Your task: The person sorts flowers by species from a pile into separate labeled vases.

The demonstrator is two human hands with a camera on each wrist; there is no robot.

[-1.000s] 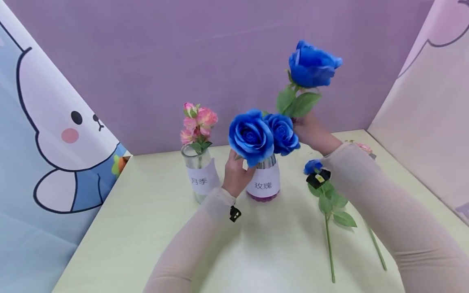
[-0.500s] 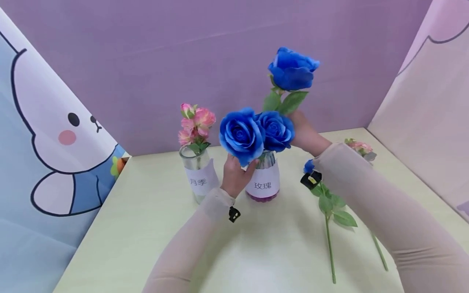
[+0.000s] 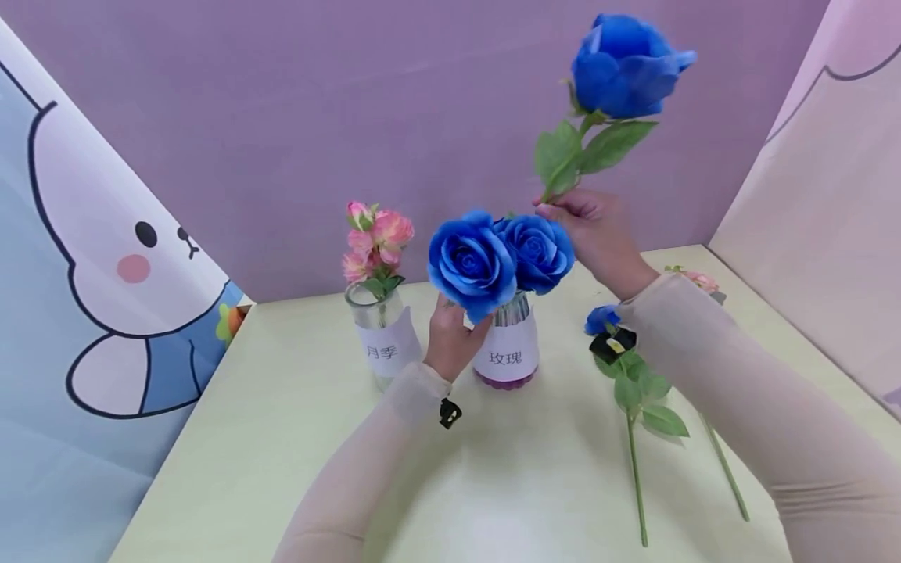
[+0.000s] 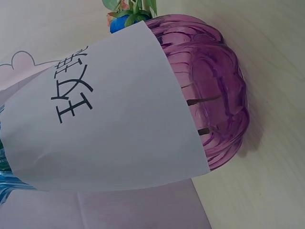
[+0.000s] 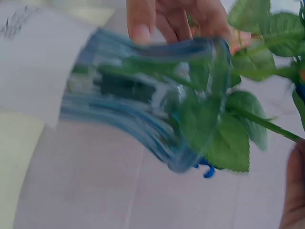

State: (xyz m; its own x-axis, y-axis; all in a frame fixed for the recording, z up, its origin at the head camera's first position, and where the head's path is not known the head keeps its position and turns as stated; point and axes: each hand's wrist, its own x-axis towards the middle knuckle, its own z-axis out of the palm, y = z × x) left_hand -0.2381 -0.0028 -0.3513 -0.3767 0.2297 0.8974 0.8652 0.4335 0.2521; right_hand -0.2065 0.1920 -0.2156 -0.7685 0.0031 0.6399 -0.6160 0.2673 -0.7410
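Observation:
My right hand pinches the stem of a blue rose that stands high, its bloom well above the others. In the right wrist view its green stem runs from the fingers to the mouth of the glass vase. Two more blue roses stand in this vase, which has a white label, a bluish neck and a purple base. My left hand grips the vase near its neck, partly hidden under the front bloom.
Left of the vase stands a clear glass jar with pink flowers and a label. On the table's right lie a blue rose and a pink flower, partly behind the right sleeve. A purple backdrop rises behind.
The right hand's rose first shifted left and slightly down, then went up and right, higher than before. More of its leaves and the right fingers show now. The left hand stays at the vase.

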